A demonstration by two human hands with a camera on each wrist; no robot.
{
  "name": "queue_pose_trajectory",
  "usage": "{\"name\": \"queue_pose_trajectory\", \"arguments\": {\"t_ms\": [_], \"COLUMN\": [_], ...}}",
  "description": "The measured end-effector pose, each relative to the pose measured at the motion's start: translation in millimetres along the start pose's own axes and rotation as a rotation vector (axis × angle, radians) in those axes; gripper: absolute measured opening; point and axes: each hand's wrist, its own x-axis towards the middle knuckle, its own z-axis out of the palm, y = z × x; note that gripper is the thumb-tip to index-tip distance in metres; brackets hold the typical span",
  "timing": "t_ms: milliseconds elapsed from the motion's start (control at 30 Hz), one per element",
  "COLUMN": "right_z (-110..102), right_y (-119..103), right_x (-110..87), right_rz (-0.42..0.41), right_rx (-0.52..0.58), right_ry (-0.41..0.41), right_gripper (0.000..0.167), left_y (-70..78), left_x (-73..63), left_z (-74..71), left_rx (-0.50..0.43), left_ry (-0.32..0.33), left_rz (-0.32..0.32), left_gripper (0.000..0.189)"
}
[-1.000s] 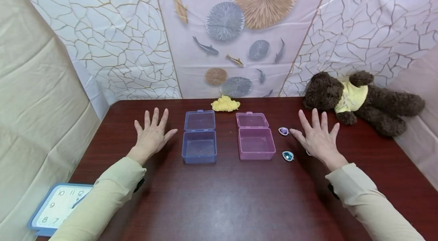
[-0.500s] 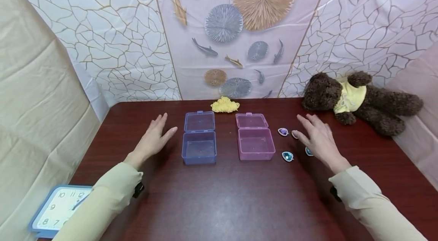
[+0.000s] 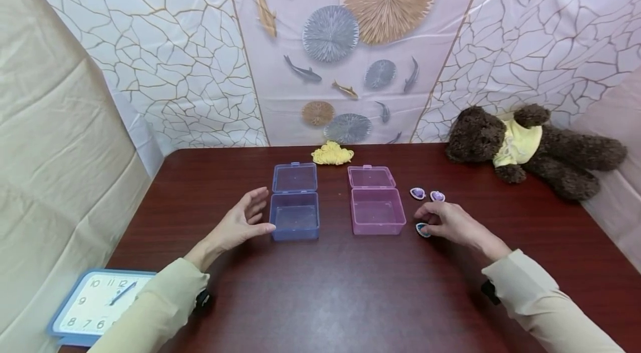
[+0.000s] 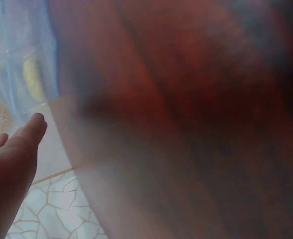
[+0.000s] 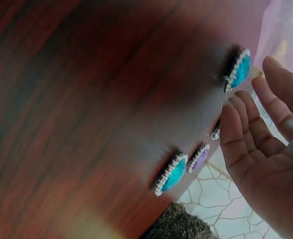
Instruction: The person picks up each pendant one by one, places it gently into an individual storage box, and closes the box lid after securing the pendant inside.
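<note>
My left hand [image 3: 240, 225] is beside the clear blue box [image 3: 294, 233], whose lid stands open; its fingers are loosely bent, with the thumb tip at the box's left wall. Over a teal drop-shaped gem with a beaded silver rim [image 3: 422, 230] hovers my right hand [image 3: 458, 225], fingers loosely curved. The right wrist view shows a gap between those fingers and the teal gem [image 5: 239, 70]. Two purple gems [image 3: 418, 193] lie just beyond this hand. A second teal gem [image 5: 172, 173], hidden under the hand in the head view, lies on the table.
An open pink box [image 3: 378, 229] stands between the blue box and the gems. Yellow yarn [image 3: 333, 153] lies at the table's back edge. A brown teddy bear [image 3: 518, 144] lies back right, and a blue-framed clock [image 3: 97, 305] is at front left.
My left hand has turned and moved right to the blue box. The right hand has moved left and down over the near teal gem, its fingers bending and uncovering the second purple gem.
</note>
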Motion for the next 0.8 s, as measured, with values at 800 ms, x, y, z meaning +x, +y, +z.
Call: {"name": "queue_pose_trajectory", "arguments": {"t_ms": [800], "right_z": [-5], "right_y": [-24], "right_x": [7.8], "right_rz": [0.165], "right_rx": [0.419], "right_ry": [0.208], "right_gripper": [0.018], "left_y": [-11.2], "left_x": [4.7], "left_z": [12.1], "left_rx": [-0.032], "left_ry": [-0.011], "left_rz": [0.06], "left_gripper": [0.086]}}
